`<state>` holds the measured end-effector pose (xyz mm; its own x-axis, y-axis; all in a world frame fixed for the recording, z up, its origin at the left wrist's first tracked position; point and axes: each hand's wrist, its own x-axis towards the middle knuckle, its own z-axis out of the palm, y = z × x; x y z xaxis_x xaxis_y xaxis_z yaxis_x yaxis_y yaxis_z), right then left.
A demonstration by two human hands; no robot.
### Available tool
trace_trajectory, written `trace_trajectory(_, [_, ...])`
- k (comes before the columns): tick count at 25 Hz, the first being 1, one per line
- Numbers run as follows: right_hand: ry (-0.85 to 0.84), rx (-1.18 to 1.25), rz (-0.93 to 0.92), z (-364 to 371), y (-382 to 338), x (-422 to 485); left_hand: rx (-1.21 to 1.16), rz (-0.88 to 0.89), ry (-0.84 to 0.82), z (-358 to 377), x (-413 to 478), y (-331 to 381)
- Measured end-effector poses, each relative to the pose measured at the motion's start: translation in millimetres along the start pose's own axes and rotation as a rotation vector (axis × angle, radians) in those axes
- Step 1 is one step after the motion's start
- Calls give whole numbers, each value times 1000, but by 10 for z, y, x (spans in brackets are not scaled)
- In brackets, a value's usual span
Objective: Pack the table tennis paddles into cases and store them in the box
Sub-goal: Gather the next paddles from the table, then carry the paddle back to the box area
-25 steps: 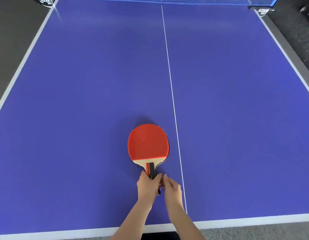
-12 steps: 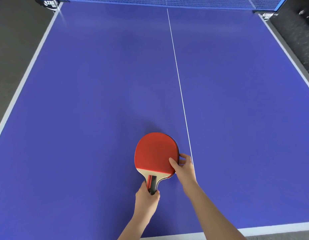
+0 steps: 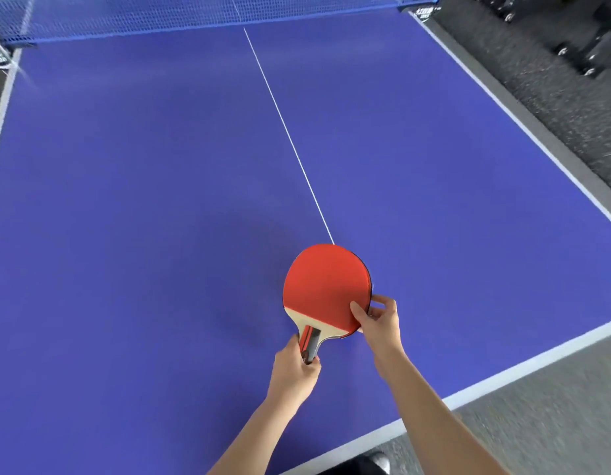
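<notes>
A red-faced table tennis paddle (image 3: 322, 286) with a pale wood throat and a red-and-black handle is over the near part of the blue table (image 3: 143, 200). A thin dark edge shows along its right rim, perhaps a second paddle beneath; I cannot tell. My left hand (image 3: 293, 375) is closed around the end of the handle. My right hand (image 3: 379, 323) pinches the lower right rim of the blade, thumb on the red face. No case or box is in view.
The blue net (image 3: 194, 12) crosses the far end of the table. A white centre line (image 3: 287, 132) runs toward the paddle. Grey carpet (image 3: 537, 406) lies past the white table edge on the right. Dark wheeled equipment (image 3: 578, 39) stands at the top right.
My right hand left the handle and took the blade's right rim. The paddle has shifted right toward the centre line, and the view has swung so the table looks rotated.
</notes>
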<state>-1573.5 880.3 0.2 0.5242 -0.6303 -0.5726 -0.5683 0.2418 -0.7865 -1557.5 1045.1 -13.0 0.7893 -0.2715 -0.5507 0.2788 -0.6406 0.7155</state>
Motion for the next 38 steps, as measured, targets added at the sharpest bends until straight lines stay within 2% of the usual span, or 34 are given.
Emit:
trace_trajectory(8, [160, 196, -66, -1436, 251, -217, 159, 201, -103, 995, -527, 579])
trace_trajectory(17, [467, 368, -87, -3919, 929, -705, 305, 476, -246, 3003, -1642, 1329])
trace_trajectory(23, [644, 525, -62, -5082, 1287, -727, 430, 597, -409, 4032, -1959, 1846])
trace_trajectory(29, [730, 591, -56, -6026, 1295, -183, 475, 610, -501, 5046, -1741, 2461])
trace_trajectory(38, [802, 550, -70, -7816, 565, 1145, 415, 633, -561, 6742, -1097, 4067])
